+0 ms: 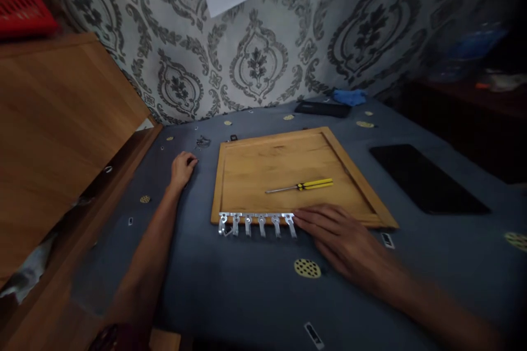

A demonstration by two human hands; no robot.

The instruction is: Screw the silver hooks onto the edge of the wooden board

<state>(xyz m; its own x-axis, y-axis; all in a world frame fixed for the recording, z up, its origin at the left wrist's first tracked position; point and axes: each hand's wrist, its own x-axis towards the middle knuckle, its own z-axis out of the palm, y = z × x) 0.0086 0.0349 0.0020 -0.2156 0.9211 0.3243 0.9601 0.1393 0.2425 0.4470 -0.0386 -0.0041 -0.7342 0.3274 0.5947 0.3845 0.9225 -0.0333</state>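
A square wooden panel (288, 164) lies flat on a blue-grey cloth (230, 285). On it rests a yellow-handled screwdriver (304, 186). Along the panel's near edge stands a row of several small metal brackets (257, 224). My right hand (340, 236) lies flat at that edge, fingers stretched out, fingertips touching the rightmost bracket. My left hand (182, 169) rests on the cloth left of the panel with its fingers curled under; nothing shows in it. A small heap of screws (202, 142) lies just beyond it.
A wooden cabinet (61, 131) stands at the left, with a red basket (20, 0) above it. A dark phone (428, 178) lies right of the panel, another dark phone (323, 109) and a blue cloth (349, 97) at the back. Patterned wallpaper (255, 60) is behind.
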